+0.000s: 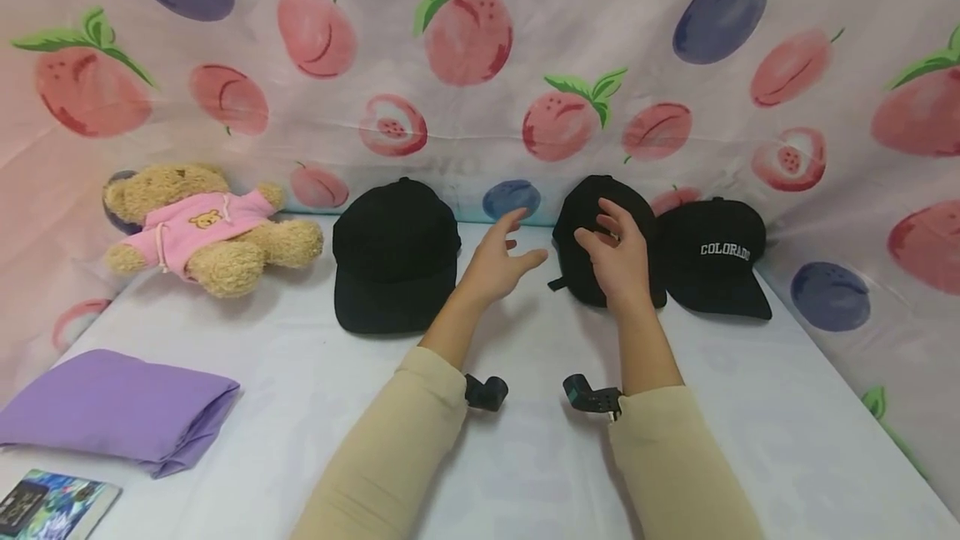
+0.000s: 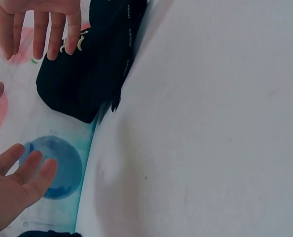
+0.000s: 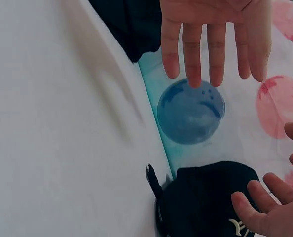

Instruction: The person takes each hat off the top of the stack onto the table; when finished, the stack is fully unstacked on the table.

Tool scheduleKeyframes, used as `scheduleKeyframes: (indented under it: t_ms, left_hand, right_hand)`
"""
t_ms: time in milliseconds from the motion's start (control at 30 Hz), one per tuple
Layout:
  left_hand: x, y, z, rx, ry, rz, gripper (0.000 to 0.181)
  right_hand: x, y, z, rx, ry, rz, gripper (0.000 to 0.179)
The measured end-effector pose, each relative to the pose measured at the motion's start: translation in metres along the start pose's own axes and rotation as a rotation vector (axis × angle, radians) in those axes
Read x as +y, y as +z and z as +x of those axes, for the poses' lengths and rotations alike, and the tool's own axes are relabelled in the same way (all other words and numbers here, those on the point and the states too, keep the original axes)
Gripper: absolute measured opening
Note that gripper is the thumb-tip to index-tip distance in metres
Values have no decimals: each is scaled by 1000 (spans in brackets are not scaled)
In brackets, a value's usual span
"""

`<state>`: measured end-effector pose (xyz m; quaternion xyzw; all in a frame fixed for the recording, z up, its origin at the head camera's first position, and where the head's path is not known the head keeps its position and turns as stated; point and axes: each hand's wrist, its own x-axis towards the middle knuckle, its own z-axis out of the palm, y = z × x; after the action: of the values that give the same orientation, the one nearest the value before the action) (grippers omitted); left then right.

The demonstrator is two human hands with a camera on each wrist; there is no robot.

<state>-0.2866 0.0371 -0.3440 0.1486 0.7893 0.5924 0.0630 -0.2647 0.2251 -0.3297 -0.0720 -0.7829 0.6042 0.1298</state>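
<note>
Three black caps stand along the back of the white surface: a plain cap left of my hands, a middle cap partly hidden behind my right hand, and a cap lettered COLORADO beside it. Both hands are raised with nothing in them. My left hand, fingers spread and slightly bent, is between the plain cap and the middle one. In front of the middle cap is my right hand, fingers loosely bent. Pale lettering and a strap show on the middle cap in the left wrist view.
A teddy bear in a pink hoodie lies at the back left. Nearer, a folded purple cloth lies above a colourful booklet with a dark item on it. A fruit-print curtain hangs behind.
</note>
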Motion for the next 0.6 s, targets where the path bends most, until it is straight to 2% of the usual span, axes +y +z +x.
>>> scheduleKeyframes:
  t_ms: [400,600]
  left_hand:
    - [-6,-17,-9,30,-24,-71,71]
    - [-6,-25,-16,33,-33,-81,72]
  right_hand:
    - [-5,23,-3,-42,-17,-5,65]
    - [-5,33,-7,-58,0,4,65]
